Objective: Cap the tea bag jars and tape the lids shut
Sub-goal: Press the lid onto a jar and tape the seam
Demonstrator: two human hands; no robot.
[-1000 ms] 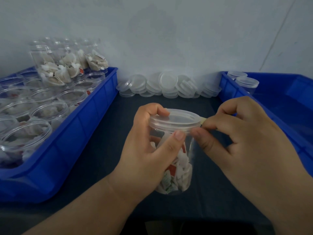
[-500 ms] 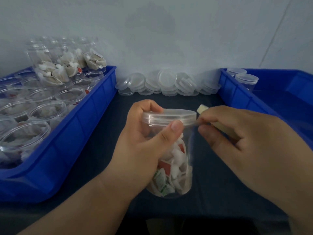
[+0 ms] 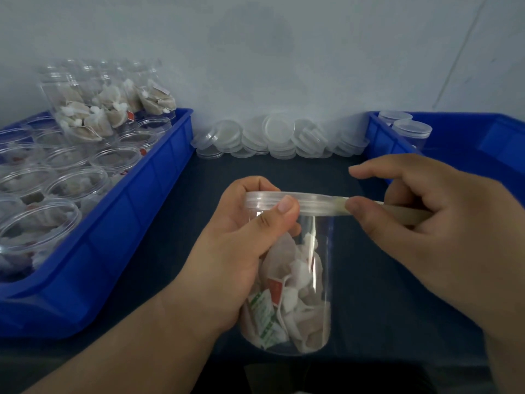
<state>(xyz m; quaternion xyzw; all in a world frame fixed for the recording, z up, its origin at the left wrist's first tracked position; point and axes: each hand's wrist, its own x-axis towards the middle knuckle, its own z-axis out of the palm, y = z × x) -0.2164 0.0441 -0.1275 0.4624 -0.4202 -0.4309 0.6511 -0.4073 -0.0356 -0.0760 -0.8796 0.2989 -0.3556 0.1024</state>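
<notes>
The left hand (image 3: pixel 235 251) held the capped jar (image 3: pixel 309 280) of tea bags over the dark surface (image 3: pixel 383 294), its grip wrapped round the upper body, thumb on the lid (image 3: pixel 312 201). The right hand (image 3: pixel 443 237) held its grip pinched on a tape strip (image 3: pixel 409 216) at the lid's rim. Blue bins (image 3: pixel 127 223) flanked both sides.

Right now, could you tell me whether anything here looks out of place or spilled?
At the back of the left bin, several filled jars lie tipped across the upright open jars. The spare lids form a loose heap. Nothing looks spilled.
</notes>
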